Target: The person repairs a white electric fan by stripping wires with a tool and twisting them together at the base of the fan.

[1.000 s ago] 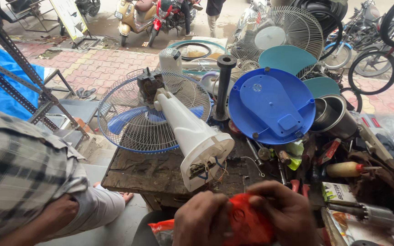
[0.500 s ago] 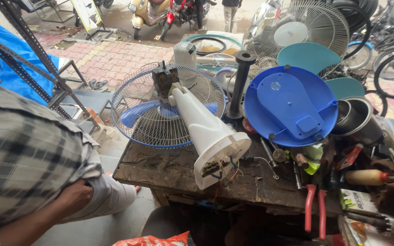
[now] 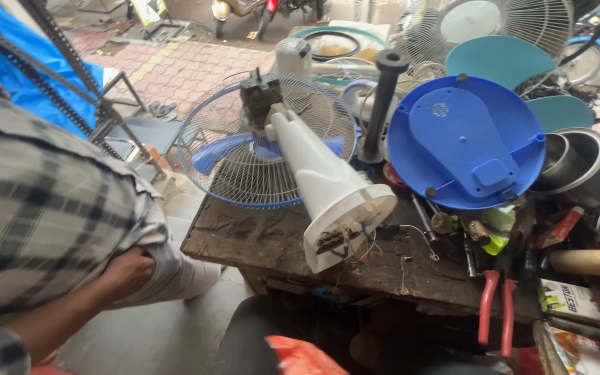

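Observation:
Neither of my hands shows in the head view. A white fan body [image 3: 328, 187] lies on the worn wooden bench [image 3: 244, 239], its open base with loose wires [image 3: 352, 243] turned towards me. Its motor [image 3: 258, 94] and blue-rimmed wire guard [image 3: 237, 167] with blue blades hang over the bench's far left edge. A scrap of orange-red plastic bag [image 3: 300, 357] shows at the bottom edge.
A person in a checked shirt [image 3: 43, 208] sits at the left, one hand [image 3: 130, 271] on a knee. A round blue fan base [image 3: 463, 142] leans behind a black pole [image 3: 383, 104]. Red-handled pliers [image 3: 494, 309], a screwdriver [image 3: 588, 262], steel pots [image 3: 571, 163] and other fans crowd the right.
My two hands, which held the orange-red bag a second ago, have dropped out of view. The camera has moved closer and shifted left; the fan on the bench has not moved.

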